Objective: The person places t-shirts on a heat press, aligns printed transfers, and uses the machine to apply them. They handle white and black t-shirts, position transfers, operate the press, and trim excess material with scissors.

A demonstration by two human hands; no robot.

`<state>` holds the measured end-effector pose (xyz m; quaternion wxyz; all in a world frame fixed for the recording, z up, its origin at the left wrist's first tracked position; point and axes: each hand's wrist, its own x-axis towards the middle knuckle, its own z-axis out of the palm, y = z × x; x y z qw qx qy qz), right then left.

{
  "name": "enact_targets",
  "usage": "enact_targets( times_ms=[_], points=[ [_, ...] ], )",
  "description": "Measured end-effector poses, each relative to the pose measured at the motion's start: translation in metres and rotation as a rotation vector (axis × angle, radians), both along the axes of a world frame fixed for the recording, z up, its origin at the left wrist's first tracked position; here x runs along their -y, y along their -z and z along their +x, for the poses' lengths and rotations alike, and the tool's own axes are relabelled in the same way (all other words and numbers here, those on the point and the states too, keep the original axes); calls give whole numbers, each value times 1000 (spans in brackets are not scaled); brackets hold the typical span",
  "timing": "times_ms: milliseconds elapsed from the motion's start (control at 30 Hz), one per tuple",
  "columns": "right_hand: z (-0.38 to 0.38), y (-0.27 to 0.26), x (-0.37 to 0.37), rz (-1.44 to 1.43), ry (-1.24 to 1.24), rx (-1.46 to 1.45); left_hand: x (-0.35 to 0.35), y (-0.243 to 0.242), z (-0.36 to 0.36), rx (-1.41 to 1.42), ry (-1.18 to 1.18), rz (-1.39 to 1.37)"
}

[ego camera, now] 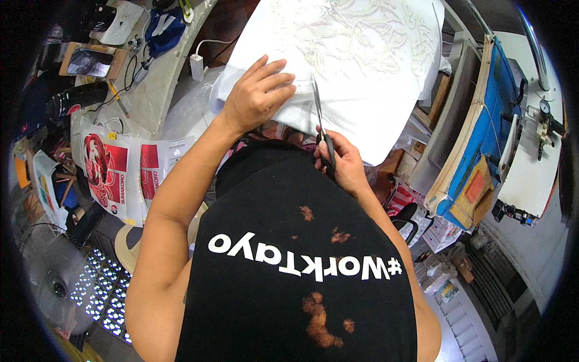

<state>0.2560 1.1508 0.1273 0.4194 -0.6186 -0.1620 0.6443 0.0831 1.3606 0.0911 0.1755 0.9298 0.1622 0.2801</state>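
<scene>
A large white sheet [371, 120] lies in front of me, with a raised, pale line design across its upper part; I cannot tell whether it is fabric or film. My left hand [258, 95] rests on its near left part, palm down and fingers spread. In my right hand [344, 160] is a pair of black-handled scissors [318, 102], held by the handles near the sheet's front edge. The blades point away from me over the sheet and look almost together. Whether they touch the sheet is not clear. My fingers partly hide the handles.
On the left table [156, 97] are a phone [90, 62] on cardboard, a pencil [118, 100] and cables. Printed sheets [108, 174] hang at its near edge. A white power adapter [196, 68] is beyond my left hand. To the right stand a blue panel [491, 104] and a machine with a gauge [545, 107].
</scene>
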Motion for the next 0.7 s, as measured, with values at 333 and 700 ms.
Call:
enact_targets(
  times_ms=[333, 700],
  points=[
    [-6, 2, -1, -1, 14, 32, 1, 4, 0, 37, -14, -23],
    [14, -4, 11, 39, 4, -107, -7, 6, 7, -67, -34, -67]
  ],
)
